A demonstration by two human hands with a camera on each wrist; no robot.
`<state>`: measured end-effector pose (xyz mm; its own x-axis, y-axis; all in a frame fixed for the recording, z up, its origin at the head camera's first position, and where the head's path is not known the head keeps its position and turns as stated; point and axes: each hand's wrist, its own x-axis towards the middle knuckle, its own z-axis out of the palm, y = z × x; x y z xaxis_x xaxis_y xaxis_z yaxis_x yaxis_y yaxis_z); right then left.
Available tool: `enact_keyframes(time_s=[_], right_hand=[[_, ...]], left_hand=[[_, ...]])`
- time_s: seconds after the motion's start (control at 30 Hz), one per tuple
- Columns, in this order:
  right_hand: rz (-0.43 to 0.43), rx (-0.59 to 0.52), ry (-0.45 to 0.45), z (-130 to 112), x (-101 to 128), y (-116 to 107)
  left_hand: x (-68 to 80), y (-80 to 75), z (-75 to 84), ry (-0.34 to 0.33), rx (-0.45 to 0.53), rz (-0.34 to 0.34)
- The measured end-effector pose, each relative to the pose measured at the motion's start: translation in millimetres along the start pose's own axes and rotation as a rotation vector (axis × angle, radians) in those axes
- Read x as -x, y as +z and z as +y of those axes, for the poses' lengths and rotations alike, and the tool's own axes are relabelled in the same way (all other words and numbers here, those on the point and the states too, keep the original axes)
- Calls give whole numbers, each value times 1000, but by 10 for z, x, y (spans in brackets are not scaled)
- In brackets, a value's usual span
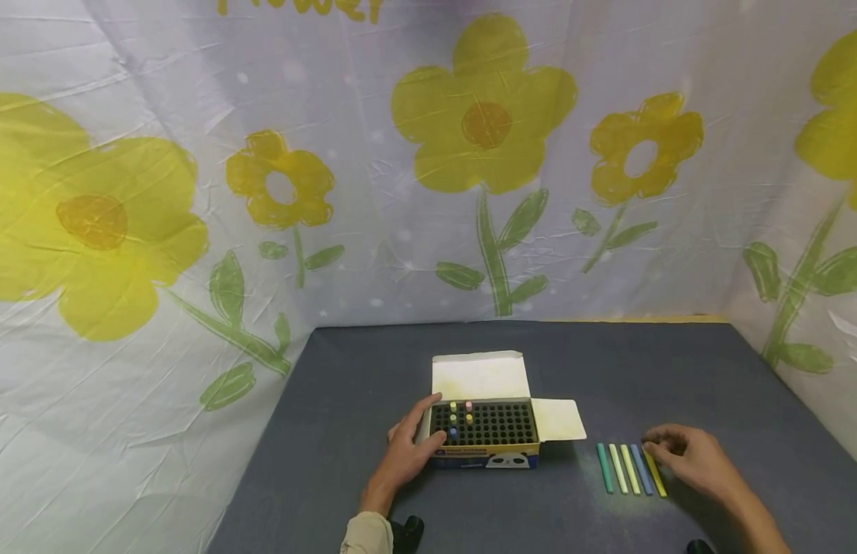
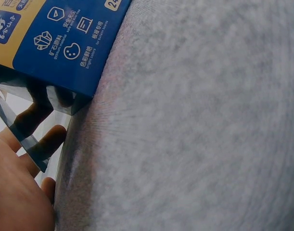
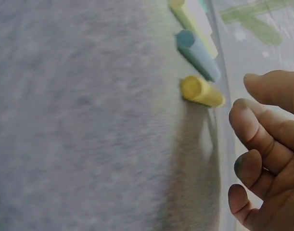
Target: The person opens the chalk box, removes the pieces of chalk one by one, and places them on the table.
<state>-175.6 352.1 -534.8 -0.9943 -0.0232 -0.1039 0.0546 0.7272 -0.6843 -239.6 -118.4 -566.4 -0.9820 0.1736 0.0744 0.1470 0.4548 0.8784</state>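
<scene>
On the table point(image 1: 318, 462), seen from my head, my left hand point(image 1: 404, 446) grips the box point(image 1: 477, 459) at its left end; my right hand point(image 1: 695, 460), loosely bent and holding nothing, is by the yellow chalk point(image 1: 655, 472). From my left wrist, fingers point(image 2: 53, 138) show beside the box's corner; from my right, fingertips point(image 3: 245, 120) are apart from that chalk.

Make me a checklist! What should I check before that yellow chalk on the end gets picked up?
1. Box open: ok, its white flaps are folded out.
2. Left hand steadying the box: ok, it holds the left end.
3. Free holes: ok, most are empty.
4. Yellow chalk gripped: not ok, the right hand is close but isn't holding it.
5. Chalk in the box pushed all the way down: cannot tell, the holes hide the bottoms.
</scene>
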Motion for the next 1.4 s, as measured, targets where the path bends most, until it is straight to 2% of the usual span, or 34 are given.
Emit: enact_keyframes(time_s=[0.3, 0.53, 0.87, 0.97, 1.17, 1.4], right_hand=[[84, -137, -50, -164, -1, 32], [97, -250, -105, -373, -30, 126], [199, -316, -302, -740, -145, 378], [217, -319, -337, -867, -176, 438], [177, -368, -357, -1083, -246, 566], [108, -463, -419, -1312, -375, 742]], left_hand=[[3, -3, 2, -4, 1, -2], [14, -1, 7, -7, -2, 0], [-2, 7, -1, 5, -1, 5], [-12, 18, -3, 1, -5, 8], [-6, 24, -7, -23, -11, 5], [-1, 7, -10, -10, -4, 3]])
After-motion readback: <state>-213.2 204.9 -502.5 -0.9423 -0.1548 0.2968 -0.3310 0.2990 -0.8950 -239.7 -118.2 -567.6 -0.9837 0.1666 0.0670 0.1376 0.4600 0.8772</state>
